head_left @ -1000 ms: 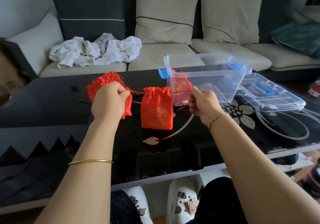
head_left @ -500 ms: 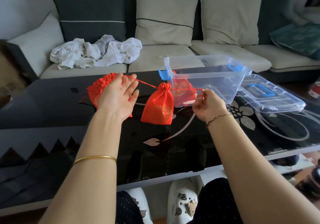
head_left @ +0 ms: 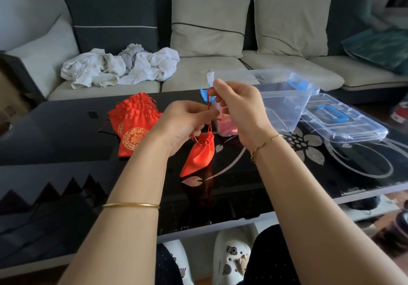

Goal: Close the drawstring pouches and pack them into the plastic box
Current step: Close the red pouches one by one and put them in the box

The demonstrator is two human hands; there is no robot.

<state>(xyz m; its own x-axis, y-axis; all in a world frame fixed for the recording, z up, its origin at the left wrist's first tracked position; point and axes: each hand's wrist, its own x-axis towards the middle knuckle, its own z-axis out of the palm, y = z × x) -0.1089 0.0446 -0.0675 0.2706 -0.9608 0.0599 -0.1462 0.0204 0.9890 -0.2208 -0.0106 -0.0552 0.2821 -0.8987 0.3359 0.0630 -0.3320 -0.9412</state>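
Pouch (head_left: 199,154): red, neck cinched, hanging tilted from its drawstring (head_left: 208,105) over the black table (head_left: 66,134) | your left hand (head_left: 185,125): pinching the drawstring just above the neck | your right hand (head_left: 238,110): pinching the drawstring's upper end (raised before the plastic box (head_left: 284,101)) | spare pouches (head_left: 134,128): stacked on the table, left of it.

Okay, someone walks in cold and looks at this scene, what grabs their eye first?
The bright red pouch at centre, cinched shut and dangling from its drawstring, which the left hand and right hand both pinch. Left of it, a pile of matching red pouches lies on the black table. To the right stands the clear plastic box, its lid off beside it.
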